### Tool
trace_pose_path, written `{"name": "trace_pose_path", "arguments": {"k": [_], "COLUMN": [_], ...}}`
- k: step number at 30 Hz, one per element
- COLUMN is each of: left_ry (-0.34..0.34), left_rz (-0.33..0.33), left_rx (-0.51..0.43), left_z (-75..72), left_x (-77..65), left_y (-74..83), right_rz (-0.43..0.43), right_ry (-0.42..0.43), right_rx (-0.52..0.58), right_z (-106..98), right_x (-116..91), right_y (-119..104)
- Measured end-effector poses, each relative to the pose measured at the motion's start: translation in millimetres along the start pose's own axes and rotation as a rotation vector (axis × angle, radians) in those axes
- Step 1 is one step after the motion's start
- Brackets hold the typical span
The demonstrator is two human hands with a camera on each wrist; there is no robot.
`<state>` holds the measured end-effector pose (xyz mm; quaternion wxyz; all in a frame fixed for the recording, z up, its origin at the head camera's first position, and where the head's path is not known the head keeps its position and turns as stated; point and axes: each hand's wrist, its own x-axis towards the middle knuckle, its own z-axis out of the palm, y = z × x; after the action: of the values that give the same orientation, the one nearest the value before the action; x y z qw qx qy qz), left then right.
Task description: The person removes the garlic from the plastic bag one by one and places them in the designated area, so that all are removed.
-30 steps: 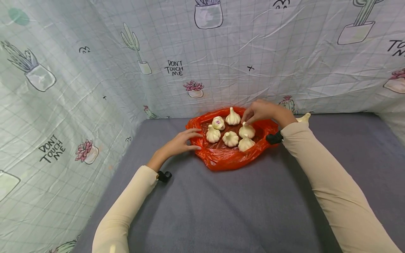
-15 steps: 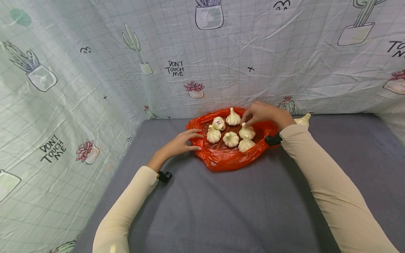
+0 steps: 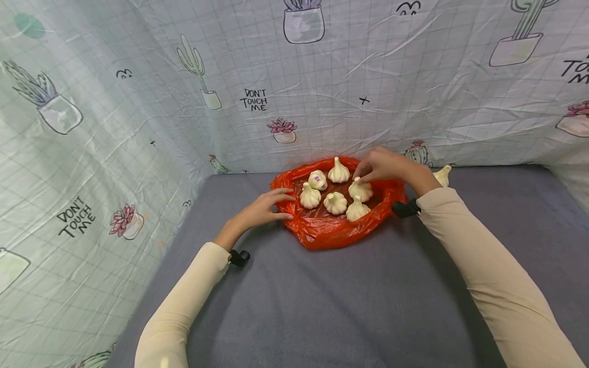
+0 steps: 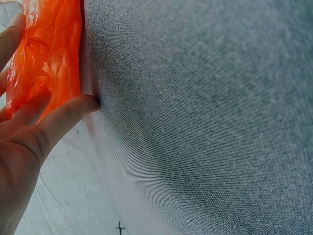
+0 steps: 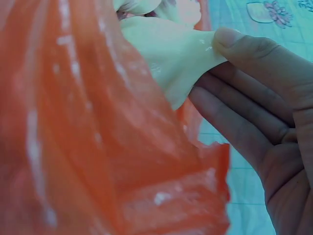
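A grey tabletop [image 3: 294, 306] is being backed by a plant-printed cloth [image 3: 331, 71]. At the right side of an open red plastic bag [image 3: 331, 240], a garlic bulb [image 3: 360, 191] is being pinched by its stalk between the thumb and fingers of the right hand [image 3: 386, 164]. Five other bulbs [image 3: 335, 203] are being held in the bag around it. The bag's left edge is being touched by the left hand [image 3: 267, 207], its fingers being extended and parted. Outside, at right, one more bulb [image 3: 443, 176] is being partly hidden by the right arm [image 3: 492, 276].
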<state>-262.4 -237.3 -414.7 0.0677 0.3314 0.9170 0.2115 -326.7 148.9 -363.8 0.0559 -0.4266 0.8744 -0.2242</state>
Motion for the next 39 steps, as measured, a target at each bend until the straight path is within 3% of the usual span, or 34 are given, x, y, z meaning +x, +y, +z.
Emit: {"name": "trace_pose_path", "arguments": {"k": [6,21,33,39], "left_ry": [-0.006,-0.004,-0.019,-0.017], "left_rz": [-0.005,-0.008,-0.013,-0.005], "left_rx": [-0.003,-0.009,-0.015,-0.013], "left_z": [0.7,0.1,-0.8,-0.3], "left_x": [0.6,1.3,0.6,2.4], "left_y": [-0.8,0.2,-0.8,-1.3], "right_rz": [-0.023,-0.073,-0.016,-0.027], "right_ry": [0.057,0.094,0.118,0.148], "right_rx": [0.004,-0.020,-0.027,-0.032], "right_z": [-7.2,-19.3,-29.2,-34.7], "right_x": [-8.4,-18.3,-32.9,-43.9], "right_y": [-4.3,-14.0,-20.9,-19.9]}}
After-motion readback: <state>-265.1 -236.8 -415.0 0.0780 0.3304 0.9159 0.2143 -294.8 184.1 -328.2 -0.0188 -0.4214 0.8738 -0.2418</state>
